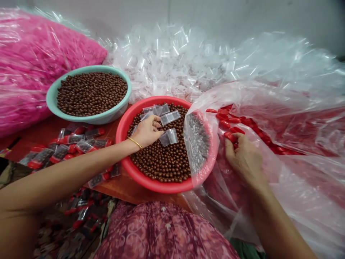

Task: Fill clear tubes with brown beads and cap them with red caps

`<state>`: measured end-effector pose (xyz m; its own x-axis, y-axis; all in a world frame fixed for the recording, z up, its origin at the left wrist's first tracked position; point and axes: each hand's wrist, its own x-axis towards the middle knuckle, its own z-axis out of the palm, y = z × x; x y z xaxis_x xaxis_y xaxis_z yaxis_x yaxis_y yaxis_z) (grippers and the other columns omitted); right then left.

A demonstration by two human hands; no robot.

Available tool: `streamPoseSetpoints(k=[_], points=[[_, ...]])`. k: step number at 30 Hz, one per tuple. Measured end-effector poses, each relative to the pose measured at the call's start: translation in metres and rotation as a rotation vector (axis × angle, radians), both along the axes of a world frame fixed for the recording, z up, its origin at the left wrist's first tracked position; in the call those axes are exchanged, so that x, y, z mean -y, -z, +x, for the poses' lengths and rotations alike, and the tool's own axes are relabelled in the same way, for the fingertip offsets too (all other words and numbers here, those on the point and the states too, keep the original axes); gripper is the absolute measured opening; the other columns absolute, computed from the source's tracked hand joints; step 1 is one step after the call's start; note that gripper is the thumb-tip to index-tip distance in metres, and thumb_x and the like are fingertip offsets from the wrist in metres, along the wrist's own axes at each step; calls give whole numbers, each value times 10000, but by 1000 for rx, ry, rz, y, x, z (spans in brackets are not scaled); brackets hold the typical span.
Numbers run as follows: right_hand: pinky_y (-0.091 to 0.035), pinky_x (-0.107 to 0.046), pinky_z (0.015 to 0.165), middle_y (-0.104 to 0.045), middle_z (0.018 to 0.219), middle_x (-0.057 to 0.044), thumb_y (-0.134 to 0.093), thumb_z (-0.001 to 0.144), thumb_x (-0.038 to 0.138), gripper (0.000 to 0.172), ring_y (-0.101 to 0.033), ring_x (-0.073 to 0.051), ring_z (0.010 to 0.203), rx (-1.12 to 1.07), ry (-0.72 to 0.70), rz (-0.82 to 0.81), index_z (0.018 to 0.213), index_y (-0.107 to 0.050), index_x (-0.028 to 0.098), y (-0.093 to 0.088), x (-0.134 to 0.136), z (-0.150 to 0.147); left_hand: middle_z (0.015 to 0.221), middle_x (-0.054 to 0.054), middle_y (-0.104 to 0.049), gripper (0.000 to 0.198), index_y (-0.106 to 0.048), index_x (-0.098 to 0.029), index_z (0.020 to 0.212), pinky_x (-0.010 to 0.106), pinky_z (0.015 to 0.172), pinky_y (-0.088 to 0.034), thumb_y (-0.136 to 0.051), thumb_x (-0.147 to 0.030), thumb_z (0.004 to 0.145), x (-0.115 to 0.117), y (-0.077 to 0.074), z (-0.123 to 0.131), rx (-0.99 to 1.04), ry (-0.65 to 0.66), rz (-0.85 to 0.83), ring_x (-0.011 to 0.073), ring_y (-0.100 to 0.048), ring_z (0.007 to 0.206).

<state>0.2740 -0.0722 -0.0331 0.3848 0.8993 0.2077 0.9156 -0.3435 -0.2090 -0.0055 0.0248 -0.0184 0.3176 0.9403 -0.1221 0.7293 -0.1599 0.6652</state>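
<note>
My left hand reaches over a red basin of small brown balls. Its fingers are loosely bent, with the thumb apart. Just beyond the fingertips lies a clear plastic case; a second clear case is close to the thumb. I cannot make out anything gripped there. At the right, my right hand pinches a red cap at the mouth of a clear plastic bag. More red caps spill out beside it. The bag's edge drapes over the basin's right side.
A pale green basin of brown balls stands at the back left. Filled cases with red caps lie below it on the orange table. A pink-filled bag and a heap of clear cases line the back.
</note>
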Motion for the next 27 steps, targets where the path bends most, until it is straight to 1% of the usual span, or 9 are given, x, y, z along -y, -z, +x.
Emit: streamPoseSetpoints(k=[3, 5, 8, 11, 14, 18, 22, 25, 27], points=[[-392, -354, 622, -620, 773, -124, -408, 816, 397, 358, -562, -256, 725, -12, -36, 59, 1006, -589, 152, 4, 1, 2, 917, 52, -641, 356, -555, -154, 1033, 302, 752, -480, -649, -267, 710, 11, -6, -6, -219, 108, 86, 197, -619, 842], [-390, -361, 624, -636, 807, -138, -413, 812, 383, 341, -568, -267, 742, -12, -58, 88, 994, -594, 159, 6, 2, 3, 845, 49, -638, 343, -576, -153, 1006, 318, 728, -465, -646, -329, 720, 15, -7, -8, -351, 194, 38, 224, -617, 821], [-388, -363, 619, -650, 817, -140, -419, 810, 372, 327, -575, -274, 744, -16, -70, 98, 983, -601, 163, 7, 2, 4, 768, 27, -630, 351, -588, -141, 1006, 284, 651, -441, -640, -354, 732, 14, -3, -4, -367, 211, -89, 198, -608, 718], [-388, -366, 619, -660, 833, -149, -427, 810, 376, 332, -581, -282, 756, -9, -59, 84, 979, -609, 155, 8, 2, 4, 802, 15, -639, 323, -590, -145, 1021, 251, 642, -428, -645, -255, 723, 8, 1, 3, -295, 212, -88, 160, -599, 704], [-393, -369, 627, -664, 858, -154, -426, 817, 383, 337, -584, -285, 774, 4, -62, 81, 983, -609, 154, 8, 1, 5, 884, 35, -648, 314, -583, -145, 1045, 261, 703, -445, -606, -185, 735, 6, 1, 7, -276, 251, 28, 167, -607, 782], [-403, -364, 643, -656, 865, -139, -415, 828, 387, 314, -581, -274, 798, 0, -59, 62, 953, -603, 168, 8, 0, 4, 905, 70, -648, 248, -583, -139, 1033, 314, 769, -463, -486, -234, 825, 14, -6, 8, -386, 291, 182, 207, -608, 856], [-396, -366, 654, -643, 858, -138, -407, 834, 380, 287, -565, -270, 793, -3, -70, 28, 911, -594, 177, 7, -1, 3, 1048, 129, -610, 319, -571, -126, 1113, 341, 805, -469, -421, -169, 834, 25, -16, 12, -494, 445, 401, 242, -584, 972], [-392, -366, 657, -637, 841, -131, -406, 833, 369, 277, -554, -262, 767, 5, -85, 25, 908, -594, 180, 6, -1, 3, 964, 160, -637, 340, -632, -95, 997, 363, 797, -476, -395, -312, 888, 28, -21, 19, -558, 475, 408, 271, -600, 950], [-394, -365, 659, -635, 830, -126, -406, 830, 362, 282, -551, -256, 755, 15, -89, 31, 917, -598, 174, 7, 0, 3, 903, 179, -659, 512, -665, -75, 921, 372, 790, -481, -349, -477, 902, 26, -20, 25, -601, 452, 342, 292, -619, 932]])
